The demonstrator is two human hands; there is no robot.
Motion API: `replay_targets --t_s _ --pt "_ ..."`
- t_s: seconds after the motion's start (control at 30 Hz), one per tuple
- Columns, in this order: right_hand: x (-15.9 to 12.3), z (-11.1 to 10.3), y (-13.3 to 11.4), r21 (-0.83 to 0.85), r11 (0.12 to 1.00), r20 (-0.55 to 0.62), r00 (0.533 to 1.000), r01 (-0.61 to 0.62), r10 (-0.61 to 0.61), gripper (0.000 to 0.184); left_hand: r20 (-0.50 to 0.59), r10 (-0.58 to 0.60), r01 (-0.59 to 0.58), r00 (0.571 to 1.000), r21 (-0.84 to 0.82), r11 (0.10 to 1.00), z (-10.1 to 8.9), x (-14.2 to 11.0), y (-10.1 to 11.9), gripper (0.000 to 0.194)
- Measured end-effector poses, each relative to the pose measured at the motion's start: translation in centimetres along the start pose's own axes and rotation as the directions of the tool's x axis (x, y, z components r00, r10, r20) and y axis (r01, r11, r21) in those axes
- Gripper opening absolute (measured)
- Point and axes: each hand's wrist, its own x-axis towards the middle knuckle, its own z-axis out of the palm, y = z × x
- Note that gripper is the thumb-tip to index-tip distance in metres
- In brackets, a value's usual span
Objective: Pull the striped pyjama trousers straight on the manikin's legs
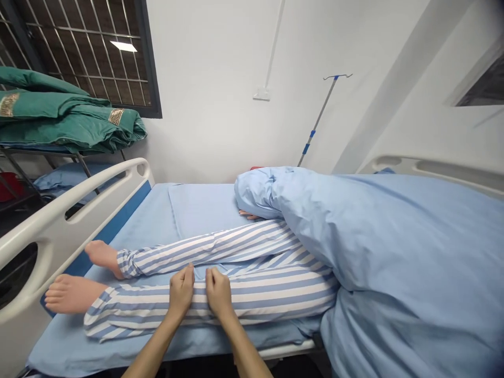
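Note:
My left hand point(182, 290) and my right hand point(219, 292) are curled into loose fists, side by side with a small gap between them. Both are at the near leg of striped pajama trousers point(275, 294), around the middle of its length; whether they rest on it or hover just above, I cannot tell. No bunched cloth shows in either fist. A figure that looks like a care manikin wears the trousers, its bare feet point(74, 295) pointing left. A light blue quilt point(394, 236) hides its upper body, and a few fingers point(249, 215) peek out under the quilt's edge.
A cream bed end board point(114, 184) closes the left end, with the blue sheet point(205, 202) beneath the legs. Behind the bed stands an IV pole point(319, 118). Folded green quilts point(66, 118) lie on another bed at the left, below a barred window point(90, 52).

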Motion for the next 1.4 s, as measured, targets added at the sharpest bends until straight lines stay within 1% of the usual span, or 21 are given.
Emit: replay_targets --t_s 0.03,0.1,0.2,0.27,0.33,0.4,0.53,0.6,0.67,0.73,0.8,0.83,0.9,0.97,1.0,1.1,1.17,1.2,1.27,1.33,1.4 --pt "-0.1 0.0 0.3 -0.039 0.999 0.004 1.000 -0.002 0.003 0.040 -0.001 0.008 -0.008 1.000 -0.027 1.000 0.6 -0.1 0.3 0.043" --pt "-0.1 -0.4 0.4 -0.116 0.993 0.035 0.999 0.012 -0.008 0.039 -0.010 0.015 -0.016 1.000 -0.028 0.999 1.8 -0.2 0.7 0.039" --pt "0.3 -1.9 0.0 -0.225 0.970 0.096 0.993 0.089 -0.068 0.034 -0.012 0.007 -0.007 1.000 0.027 1.000 3.4 -0.5 1.2 0.037" --pt "0.5 -3.1 0.2 -0.250 0.959 0.107 0.988 0.137 -0.113 0.033 -0.003 0.022 -0.022 1.000 0.027 0.999 4.3 -0.7 1.9 0.037" --pt "0.5 -3.8 0.9 -0.220 0.968 0.057 0.992 0.124 -0.114 0.035 0.008 0.046 -0.047 0.999 0.014 0.999 5.0 -1.0 2.6 0.038" --pt "0.3 -4.2 1.8 -0.146 0.987 -0.015 0.997 0.071 -0.074 0.036 0.019 0.062 -0.062 0.998 0.019 0.998 5.8 -1.3 3.1 0.039" --pt "0.3 -5.8 3.0 0.047 0.999 -0.089 0.996 0.000 0.004 0.035 0.142 0.087 -0.105 0.986 0.125 0.987 6.7 -1.7 2.9 0.040" --pt "0.5 -7.0 3.4 0.078 0.997 -0.113 0.994 -0.003 0.012 0.035 0.174 0.072 -0.096 0.982 0.137 0.986 7.1 -1.9 2.9 0.042" --pt "0.5 -8.0 3.9 0.074 0.997 -0.108 0.994 0.001 0.007 0.035 0.162 0.046 -0.060 0.986 0.082 0.995 7.7 -2.2 3.3 0.043" --pt "0.3 -8.8 4.5 0.090 0.996 -0.084 0.996 0.002 0.005 0.035 0.188 0.053 -0.056 0.981 0.008 0.998 8.7 -2.6 3.9 0.042" --pt "0.1 -9.7 4.9 0.111 0.994 -0.088 0.996 0.007 0.003 0.034 0.228 0.064 -0.063 0.972 -0.009 0.998 9.8 -2.9 4.5 0.042" --pt "-0.1 -10.2 5.2 0.097 0.995 -0.109 0.994 0.016 -0.006 0.033 0.232 0.057 -0.059 0.971 0.001 0.998 10.3 -3.1 4.8 0.042" --pt "-0.3 -11.3 5.8 0.003 0.999 -0.160 0.986 0.046 -0.045 0.032 0.208 0.033 -0.039 0.977 0.025 0.999 11.3 -3.2 5.3 0.042" --pt "-0.5 -12.4 6.7 -0.099 0.992 -0.158 0.983 0.079 -0.094 0.030 0.195 0.029 -0.031 0.980 0.008 0.999 12.2 -3.3 5.9 0.042" --pt "-0.6 -12.9 7.1 -0.109 0.990 -0.142 0.985 0.085 -0.100 0.030 0.207 0.039 -0.039 0.978 -0.004 0.999 12.6 -3.4 6.2 0.042" --pt "-0.8 -14.1 8.5 -0.046 0.996 -0.122 0.990 0.073 -0.078 0.031 0.216 0.061 -0.075 0.974 0.059 0.995 14.2 -3.5 6.8 0.040" --pt "-0.8 -14.8 9.2 -0.052 0.997 -0.168 0.984 0.059 -0.067 0.031 0.215 0.057 -0.081 0.975 0.104 0.991 15.1 -3.7 7.3 0.040" --pt "-0.8 -15.2 9.4 -0.078 0.996 -0.193 0.979 0.054 -0.068 0.031 0.219 0.052 -0.076 0.974 0.102 0.992 15.5 -3.9 7.6 0.040" --pt "-0.7 -16.2 9.8 -0.103 0.993 -0.198 0.978 0.052 -0.072 0.032 0.243 0.056 -0.068 0.968 0.042 0.997 16.4 -4.4 8.5 0.040" --pt "-0.6 -17.2 10.2 -0.065 0.997 -0.199 0.979 0.043 -0.055 0.033 0.262 0.080 -0.082 0.962 -0.003 0.997 17.3 -5.1 9.3 0.039" --pt "-0.6 -18.2 10.5 -0.038 0.999 -0.253 0.967 0.025 -0.033 0.033 0.271 0.112 -0.123 0.956 0.022 0.992 18.3 -5.8 9.9 0.037"
